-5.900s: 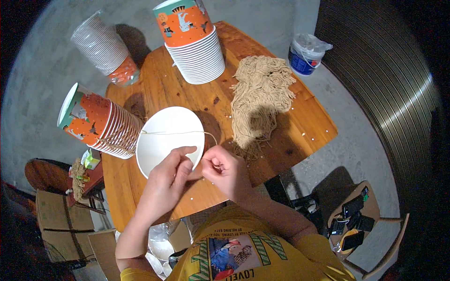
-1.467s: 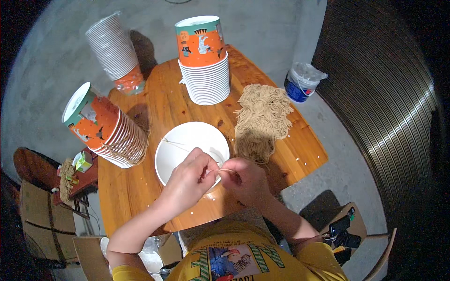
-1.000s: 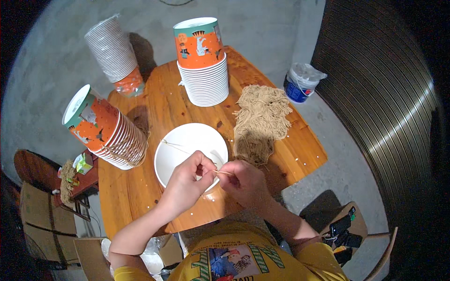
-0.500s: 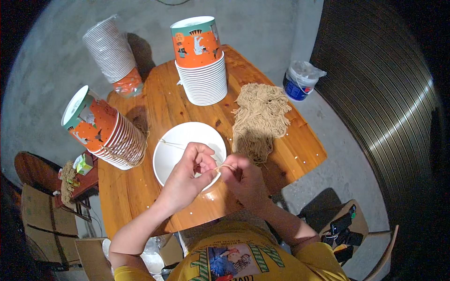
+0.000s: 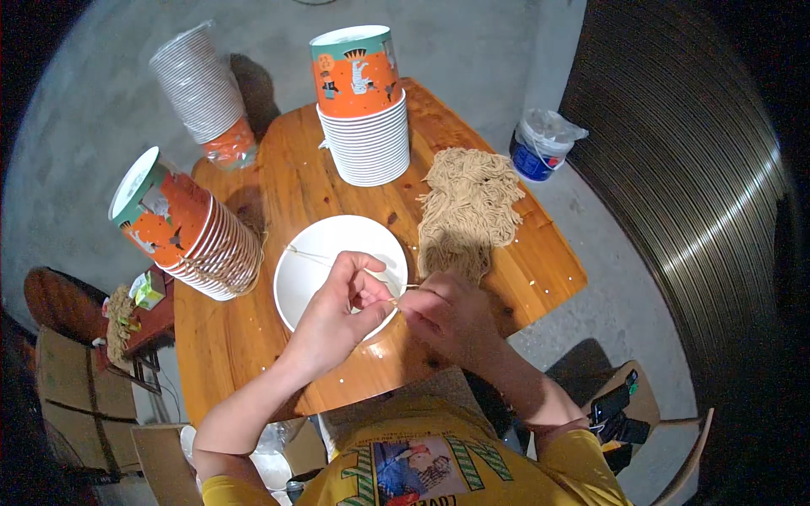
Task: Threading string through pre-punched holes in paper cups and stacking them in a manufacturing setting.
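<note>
Over the right rim of a white bowl, my left hand pinches a thin tan cord between thumb and forefinger. My right hand meets it fingertip to fingertip and is closed on the same cord, whose end stands out above the fingers. A thin strand lies inside the bowl toward its left rim. A thick heap of tan cords rests on the table just beyond my right hand. On the left, a leaning stack of paper buckets has tan cords hanging over its rims.
Another stack of orange-and-white paper buckets stands at the back of the wooden table. A plastic-wrapped bucket stack leans behind at left. On the floor at right is a blue-and-white pail. Chairs flank me.
My right hand has turned, its fingers curling further over the cord. The left hand keeps its pinch in nearly the same place.
</note>
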Available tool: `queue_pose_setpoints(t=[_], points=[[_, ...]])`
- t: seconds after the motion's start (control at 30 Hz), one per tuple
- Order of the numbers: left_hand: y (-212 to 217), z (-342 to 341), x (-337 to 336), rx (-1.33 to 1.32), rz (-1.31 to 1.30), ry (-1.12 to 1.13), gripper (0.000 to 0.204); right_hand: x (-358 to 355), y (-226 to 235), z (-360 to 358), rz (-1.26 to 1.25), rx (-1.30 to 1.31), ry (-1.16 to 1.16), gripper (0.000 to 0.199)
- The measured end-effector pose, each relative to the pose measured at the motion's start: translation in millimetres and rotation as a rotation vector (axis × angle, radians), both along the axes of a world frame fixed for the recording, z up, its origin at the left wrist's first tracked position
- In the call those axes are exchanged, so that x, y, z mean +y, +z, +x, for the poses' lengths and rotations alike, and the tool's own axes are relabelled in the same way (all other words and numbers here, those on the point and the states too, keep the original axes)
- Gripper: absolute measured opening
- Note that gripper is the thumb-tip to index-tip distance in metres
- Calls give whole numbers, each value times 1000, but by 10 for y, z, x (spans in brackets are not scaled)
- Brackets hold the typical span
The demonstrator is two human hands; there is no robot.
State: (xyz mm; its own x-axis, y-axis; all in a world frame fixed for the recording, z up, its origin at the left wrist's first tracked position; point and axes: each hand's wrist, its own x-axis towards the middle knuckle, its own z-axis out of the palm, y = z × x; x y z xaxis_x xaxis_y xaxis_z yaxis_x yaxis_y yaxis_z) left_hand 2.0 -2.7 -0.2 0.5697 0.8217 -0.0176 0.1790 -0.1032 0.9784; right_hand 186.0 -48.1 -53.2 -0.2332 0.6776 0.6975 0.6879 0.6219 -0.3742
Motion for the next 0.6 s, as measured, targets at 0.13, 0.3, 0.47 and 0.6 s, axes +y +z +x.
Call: queue_pose_setpoints(t=[0.13,0.3,0.47,0.6], points=[[-10,-12,1,13,22,8,34,42,17,10,55,-10,36,33],[15,-11,-13,62,52,32,36,106,15,41,134,-73,49,34],[19,-22,-13,70,55,44,36,124,53,51,161,-107,103,32],[1,-12,-16,97,94,48,35,157,200,36,159,-88,115,24]])
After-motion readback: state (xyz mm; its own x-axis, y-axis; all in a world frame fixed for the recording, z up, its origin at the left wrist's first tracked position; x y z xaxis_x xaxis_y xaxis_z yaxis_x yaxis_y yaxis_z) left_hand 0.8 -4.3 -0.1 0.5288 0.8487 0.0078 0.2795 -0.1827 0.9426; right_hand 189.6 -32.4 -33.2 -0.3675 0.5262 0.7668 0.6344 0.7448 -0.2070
